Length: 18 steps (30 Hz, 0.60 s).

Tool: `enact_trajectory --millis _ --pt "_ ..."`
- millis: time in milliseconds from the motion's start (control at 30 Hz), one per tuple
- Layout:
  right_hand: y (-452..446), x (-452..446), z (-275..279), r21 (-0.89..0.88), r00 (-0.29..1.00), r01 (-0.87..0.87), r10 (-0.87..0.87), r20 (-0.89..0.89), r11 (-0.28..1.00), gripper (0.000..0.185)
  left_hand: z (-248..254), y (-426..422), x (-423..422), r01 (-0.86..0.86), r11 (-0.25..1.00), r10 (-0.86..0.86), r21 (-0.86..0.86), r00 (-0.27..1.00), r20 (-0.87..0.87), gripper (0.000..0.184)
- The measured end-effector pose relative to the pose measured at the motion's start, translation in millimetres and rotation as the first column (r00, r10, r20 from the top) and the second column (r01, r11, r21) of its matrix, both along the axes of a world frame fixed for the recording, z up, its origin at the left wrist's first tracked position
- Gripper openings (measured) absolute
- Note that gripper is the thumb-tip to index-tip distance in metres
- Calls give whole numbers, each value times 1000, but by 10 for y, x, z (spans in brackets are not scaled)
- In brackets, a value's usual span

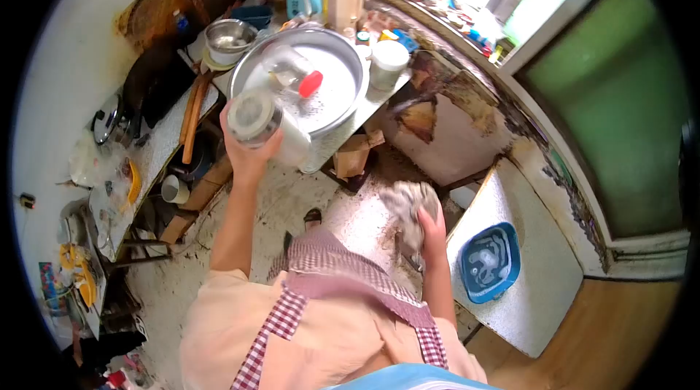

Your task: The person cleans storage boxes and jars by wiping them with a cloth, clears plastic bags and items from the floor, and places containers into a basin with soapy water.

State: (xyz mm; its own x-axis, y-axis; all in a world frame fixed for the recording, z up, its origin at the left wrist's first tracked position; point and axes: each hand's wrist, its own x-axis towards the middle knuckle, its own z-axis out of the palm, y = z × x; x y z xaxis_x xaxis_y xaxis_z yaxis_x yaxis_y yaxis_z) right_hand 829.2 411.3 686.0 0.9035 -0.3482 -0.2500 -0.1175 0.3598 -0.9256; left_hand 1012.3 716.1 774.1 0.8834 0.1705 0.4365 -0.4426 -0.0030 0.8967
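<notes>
My left hand (246,148) is wrapped round a clear jar (253,114) with a pale round end facing up. The jar is tilted in front of the near rim of a wide metal basin (362,91). Inside that basin lies another clear jar with a red lid (310,84). Low on the right, my right hand (432,235) grips a crumpled greyish rag (410,204), slightly blurred. The rag hangs above the floor, apart from the jar.
A blue tub (517,262) with sudsy water stands on the right-hand table (539,317). A white-lidded jar (390,56), a thermos jug (341,0) and a steel bowl (230,34) surround the basin. Wooden sticks (194,117) project from the left counter.
</notes>
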Motion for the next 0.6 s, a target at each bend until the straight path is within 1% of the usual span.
enact_trajectory --millis 33,67,100,133,167,200,233,300,333,433,467,567,600 --pt "100 357 -15 3 1000 -10 10 -23 1000 53 -16 148 167 -10 1000 10 20 1000 -26 82" --pt "182 723 -123 -58 1000 -11 11 -7 998 51 -111 312 389 -24 998 23 64 1000 2 80" --pt "237 1070 -199 -140 999 -7 2 -39 990 49 -161 421 548 -19 999 19 49 1000 -9 80" --pt "215 1412 -418 -168 1000 -16 13 -18 986 49 -194 494 725 -7 999 8 36 1000 -13 80" --pt "233 1731 -515 -212 1000 -8 5 -12 977 49 -200 547 892 7 1000 -6 23 1000 -19 80" --pt "257 2001 -525 -181 1000 -5 3 -9 983 48 -134 526 976 51 996 -57 -77 995 -78 81" --pt "255 2245 -554 -155 1000 -5 4 -9 988 48 -218 564 1108 47 999 -49 -27 996 -78 81" --pt "169 2717 -909 -89 1000 23 -23 7 996 47 -517 635 1405 29 997 -24 71 997 -79 82" --pt "175 2866 -948 -87 999 32 -31 9 996 47 -594 622 1485 41 997 -34 58 991 -126 82" --pt "269 3117 -949 -117 997 35 -43 -69 993 45 -856 624 1709 74 987 -54 143 989 -139 83" --pt "311 3121 -921 -100 993 50 -61 -105 994 44 -890 617 1750 100 984 -69 146 977 -202 83" --pt "319 3125 -1057 -91 998 -27 22 -52 996 44 -1083 614 1958 107 950 -37 292 971 -235 83" --pt "362 3091 -962 -151 993 -23 5 -121 988 43 -1139 602 2024 101 946 -25 307 970 -242 83"
